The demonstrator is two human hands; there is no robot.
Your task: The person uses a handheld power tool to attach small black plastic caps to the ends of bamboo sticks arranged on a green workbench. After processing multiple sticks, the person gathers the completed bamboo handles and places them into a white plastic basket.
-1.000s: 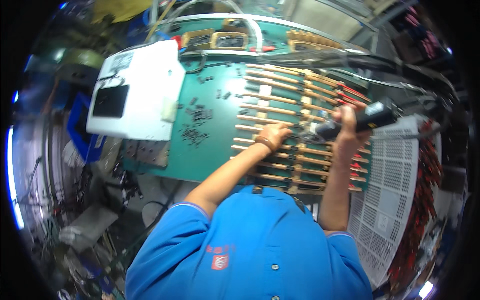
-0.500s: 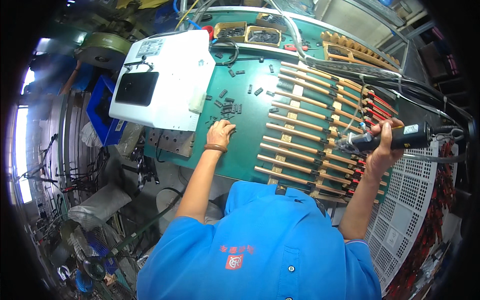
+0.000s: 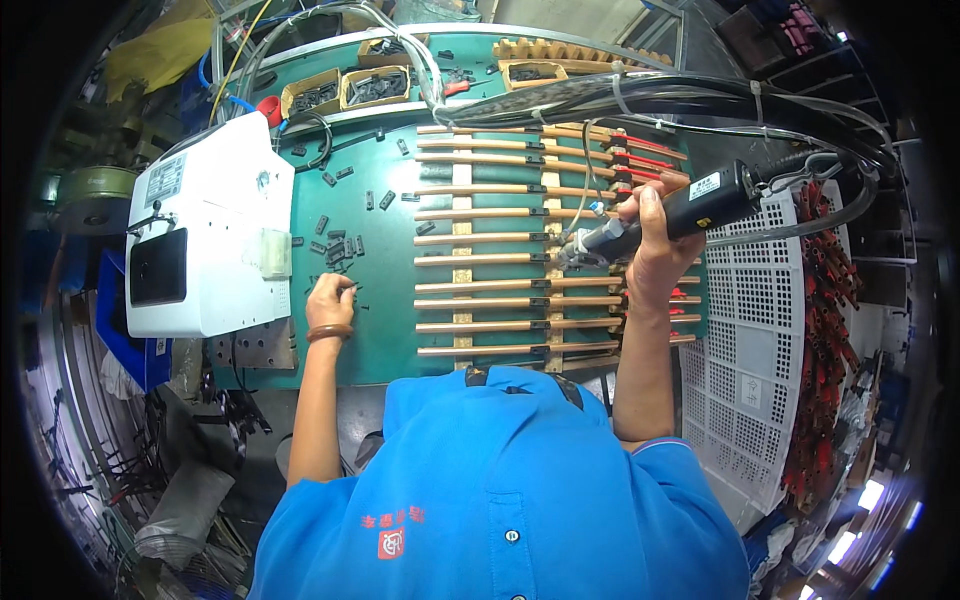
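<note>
My right hand (image 3: 655, 245) is wrapped round a black powered screwdriver (image 3: 706, 200) with a silver nose. The nose points left, over the small black clips (image 3: 540, 301) halfway along a row of long tan rods (image 3: 490, 301). Whether the tip touches a clip is hard to see. The rods lie side by side across notched wooden strips (image 3: 462, 274) and have red pieces at their right ends. My left hand (image 3: 330, 300) is low over the green table, fingertips pinched together beside tiny dark bits. Just beyond it lies a loose group of small black blocks (image 3: 337, 246).
A white machine (image 3: 208, 230) with a dark panel stands at the left. Cardboard boxes of black parts (image 3: 374, 88) and a red-handled screwdriver (image 3: 462, 87) lie at the back. Thick cables (image 3: 680, 100) arch over the far right. A white perforated crate (image 3: 750, 350) stands at the right.
The whole view has swung, so the table and machine sit further left. My left hand stays by the black parts, its fingers now pinched. My right hand still grips the powered screwdriver over the rods.
</note>
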